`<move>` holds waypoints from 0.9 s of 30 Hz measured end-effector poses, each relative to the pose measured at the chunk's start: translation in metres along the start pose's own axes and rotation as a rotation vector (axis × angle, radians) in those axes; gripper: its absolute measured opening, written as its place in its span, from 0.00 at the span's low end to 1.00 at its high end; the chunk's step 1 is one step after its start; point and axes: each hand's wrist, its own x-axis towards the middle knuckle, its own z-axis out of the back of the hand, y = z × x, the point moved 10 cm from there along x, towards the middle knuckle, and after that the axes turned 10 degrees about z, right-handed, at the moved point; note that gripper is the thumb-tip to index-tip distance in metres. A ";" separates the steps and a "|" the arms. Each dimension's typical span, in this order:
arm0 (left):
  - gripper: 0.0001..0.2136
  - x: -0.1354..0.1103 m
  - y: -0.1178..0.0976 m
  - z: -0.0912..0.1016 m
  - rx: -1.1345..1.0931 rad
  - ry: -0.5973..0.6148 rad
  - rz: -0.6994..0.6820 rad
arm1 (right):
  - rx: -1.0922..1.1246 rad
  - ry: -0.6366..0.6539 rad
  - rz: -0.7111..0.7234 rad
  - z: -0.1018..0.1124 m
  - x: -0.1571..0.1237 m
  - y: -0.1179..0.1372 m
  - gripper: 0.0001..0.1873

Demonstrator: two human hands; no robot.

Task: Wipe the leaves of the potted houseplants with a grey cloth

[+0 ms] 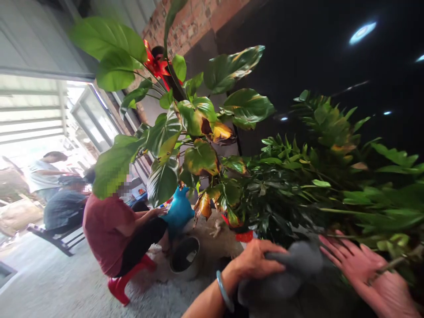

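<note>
My left hand, with a pale bangle on its wrist, is closed around part of a dark grey, soft-looking object. Blur hides exactly what that object is; more grey shows below the hand. My right hand is palm up at the lower right, fingers stretched apart. A thin brownish stem crosses its palm, and I cannot tell whether it lies in front or is touched. Dense green leafy plants stand just beyond both hands.
A tall broad-leaved plant with yellowed, browned leaves rises ahead. Below it stands a dark bucket near a blue object. At left, a person sits on a red stool; others are beyond. A dark glossy wall is behind.
</note>
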 end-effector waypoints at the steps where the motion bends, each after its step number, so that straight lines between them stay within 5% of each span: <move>1: 0.19 -0.001 -0.014 0.019 -0.068 -0.095 -0.040 | 0.001 -0.013 -0.008 -0.001 -0.002 0.000 0.17; 4: 0.19 0.001 -0.051 0.070 -0.219 -0.403 -0.190 | 0.005 -0.058 -0.010 -0.005 -0.008 0.001 0.17; 6: 0.18 0.006 -0.055 0.081 -0.201 -0.533 -0.258 | 0.000 -0.073 0.002 -0.007 -0.010 0.002 0.15; 9: 0.17 0.024 -0.016 0.051 0.011 -0.500 -0.131 | -0.022 -0.060 0.020 -0.009 -0.009 0.003 0.15; 11: 0.17 0.030 0.031 0.008 0.184 -0.306 0.058 | -0.040 -0.033 0.015 -0.009 -0.008 0.002 0.15; 13: 0.17 0.021 0.068 -0.025 0.250 -0.159 0.186 | -0.048 -0.016 0.009 -0.008 -0.007 0.002 0.16; 15: 0.17 0.007 0.077 -0.035 0.221 -0.140 0.222 | -0.049 -0.026 0.007 -0.007 -0.008 0.003 0.17; 17: 0.17 -0.006 0.055 -0.021 0.121 -0.238 0.154 | -0.054 -0.042 0.012 -0.005 -0.008 0.004 0.16; 21: 0.16 -0.023 -0.032 0.042 -0.066 -0.530 -0.189 | -0.061 -0.029 0.025 -0.007 -0.005 0.003 0.15; 23: 0.16 -0.020 -0.058 0.063 -0.074 -0.613 -0.298 | -0.050 -0.038 0.033 -0.007 -0.003 0.001 0.15; 25: 0.16 -0.007 -0.052 0.066 -0.035 -0.629 -0.248 | -0.031 -0.055 0.040 -0.006 -0.002 -0.001 0.14; 27: 0.17 0.008 -0.019 0.048 0.051 -0.548 -0.079 | -0.017 -0.050 0.040 -0.006 -0.001 -0.002 0.14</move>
